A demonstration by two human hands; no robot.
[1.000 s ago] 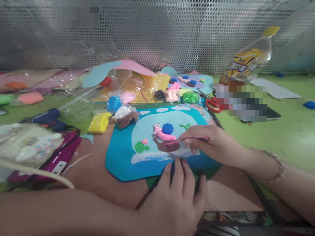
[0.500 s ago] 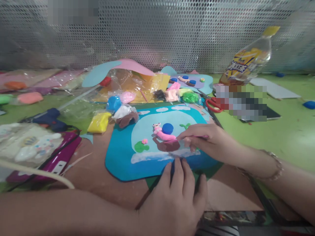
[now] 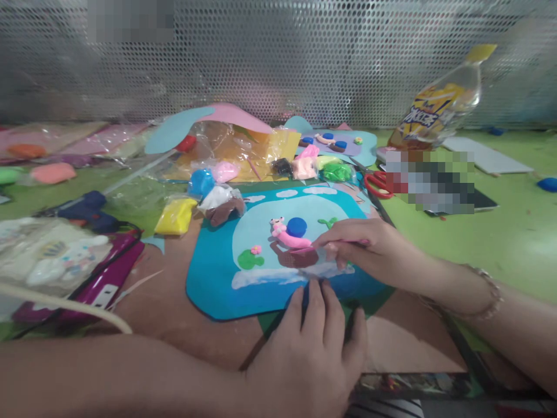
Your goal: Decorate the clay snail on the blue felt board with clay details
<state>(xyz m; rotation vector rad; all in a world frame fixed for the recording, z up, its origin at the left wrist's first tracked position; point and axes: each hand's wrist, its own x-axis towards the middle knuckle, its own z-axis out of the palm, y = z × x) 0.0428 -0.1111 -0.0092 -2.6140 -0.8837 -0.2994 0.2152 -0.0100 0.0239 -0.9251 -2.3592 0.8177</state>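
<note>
A blue paper picture (image 3: 213, 284) lies before me with clay shapes on it. Its middle carries a pink clay snail body (image 3: 289, 240) with eyes, a round blue clay disc (image 3: 296, 227) against its back, and a flat brown clay patch (image 3: 302, 259) below. My right hand (image 3: 374, 249) pinches a thin pink clay modelling tool (image 3: 300, 250), whose tip lies along the brown patch just under the snail. Fingers stretched, my left hand (image 3: 311, 342) rests on the picture's lower edge. Green clay pieces (image 3: 250, 259) and a white clay strip (image 3: 256, 278) surround the snail.
Bagged clay, including a yellow packet (image 3: 175, 216), lies behind and left. Red-handled scissors (image 3: 378, 184), a leaning drink bottle (image 3: 435, 110) and a dark flat object (image 3: 483, 200) are at right. A blue glue gun (image 3: 89, 210) and purple case (image 3: 126, 255) sit left. Perforated metal (image 3: 261, 64) stands behind.
Almost nothing differs. The tool's tip appears to have shifted very slightly along the brown patch; both hands keep their places.
</note>
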